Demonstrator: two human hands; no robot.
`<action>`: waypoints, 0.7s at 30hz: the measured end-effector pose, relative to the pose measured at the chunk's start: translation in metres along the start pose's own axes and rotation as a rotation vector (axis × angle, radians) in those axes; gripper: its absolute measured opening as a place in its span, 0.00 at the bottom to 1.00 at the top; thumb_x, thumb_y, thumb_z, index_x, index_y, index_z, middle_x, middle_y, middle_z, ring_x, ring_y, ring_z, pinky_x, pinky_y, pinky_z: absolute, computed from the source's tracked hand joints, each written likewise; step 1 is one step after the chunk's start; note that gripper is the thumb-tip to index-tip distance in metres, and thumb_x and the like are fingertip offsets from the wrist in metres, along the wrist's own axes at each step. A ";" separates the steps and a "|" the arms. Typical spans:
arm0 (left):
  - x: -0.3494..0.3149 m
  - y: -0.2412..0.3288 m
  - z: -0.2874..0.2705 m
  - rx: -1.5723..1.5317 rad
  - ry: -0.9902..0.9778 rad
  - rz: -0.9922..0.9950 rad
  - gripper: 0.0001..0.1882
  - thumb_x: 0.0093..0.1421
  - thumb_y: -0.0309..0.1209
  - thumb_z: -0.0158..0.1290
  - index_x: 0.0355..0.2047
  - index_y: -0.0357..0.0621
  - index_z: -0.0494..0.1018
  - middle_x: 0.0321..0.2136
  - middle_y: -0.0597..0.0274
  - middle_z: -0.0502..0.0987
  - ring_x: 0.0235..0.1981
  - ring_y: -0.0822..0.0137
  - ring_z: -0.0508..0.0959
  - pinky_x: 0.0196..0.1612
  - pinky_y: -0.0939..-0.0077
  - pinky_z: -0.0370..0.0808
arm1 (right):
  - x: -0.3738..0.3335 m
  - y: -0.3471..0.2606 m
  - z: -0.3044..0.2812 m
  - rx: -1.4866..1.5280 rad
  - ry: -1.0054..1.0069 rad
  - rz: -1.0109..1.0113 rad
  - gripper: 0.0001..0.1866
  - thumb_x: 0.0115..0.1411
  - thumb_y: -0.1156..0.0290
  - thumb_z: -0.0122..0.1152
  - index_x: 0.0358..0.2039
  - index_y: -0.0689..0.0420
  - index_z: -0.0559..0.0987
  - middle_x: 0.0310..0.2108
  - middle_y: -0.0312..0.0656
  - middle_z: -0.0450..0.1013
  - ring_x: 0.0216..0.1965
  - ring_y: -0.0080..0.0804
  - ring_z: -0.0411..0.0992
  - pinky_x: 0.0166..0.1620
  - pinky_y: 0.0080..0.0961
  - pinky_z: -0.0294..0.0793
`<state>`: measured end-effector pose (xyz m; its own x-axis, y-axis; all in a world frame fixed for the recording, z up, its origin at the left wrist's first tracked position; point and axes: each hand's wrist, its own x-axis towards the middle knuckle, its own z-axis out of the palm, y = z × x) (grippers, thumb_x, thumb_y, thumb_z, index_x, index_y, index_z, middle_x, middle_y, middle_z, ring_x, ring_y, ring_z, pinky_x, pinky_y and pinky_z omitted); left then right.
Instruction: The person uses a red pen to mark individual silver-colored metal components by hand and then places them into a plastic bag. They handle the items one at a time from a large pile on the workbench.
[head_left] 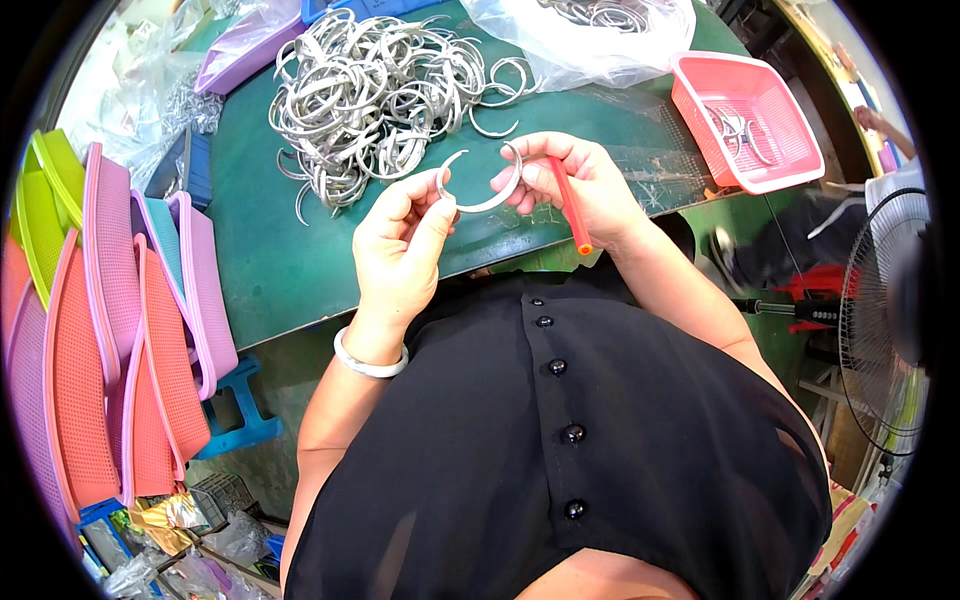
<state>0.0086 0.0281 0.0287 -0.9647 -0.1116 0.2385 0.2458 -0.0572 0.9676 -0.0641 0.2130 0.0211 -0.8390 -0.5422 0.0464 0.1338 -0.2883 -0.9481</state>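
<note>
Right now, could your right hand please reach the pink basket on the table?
Probably yes: the pink basket sits just beyond the right hand, with bare green table between, though that hand holds a bangle and orange stick.

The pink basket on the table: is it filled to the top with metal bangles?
No, the pink basket holds only a few metal pieces.

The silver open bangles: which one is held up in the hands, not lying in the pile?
The single open bangle pinched between the left hand and right hand. The others lie tangled in the pile on the green table.
</note>
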 end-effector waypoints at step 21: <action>0.007 -0.016 -0.012 -0.540 -0.075 -0.538 0.12 0.56 0.24 0.48 0.41 0.32 0.68 0.27 0.59 0.74 0.26 0.72 0.74 0.30 0.82 0.73 | -0.008 -0.023 0.023 -0.164 -0.010 -0.124 0.14 0.54 0.78 0.52 0.43 0.62 0.70 0.26 0.34 0.70 0.29 0.17 0.69 0.34 0.14 0.68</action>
<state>-0.0012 0.0162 0.0144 -0.9636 0.1352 -0.2305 -0.2661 -0.5635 0.7820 -0.0485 0.2059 0.0501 -0.8385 -0.5183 0.1682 -0.0583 -0.2215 -0.9734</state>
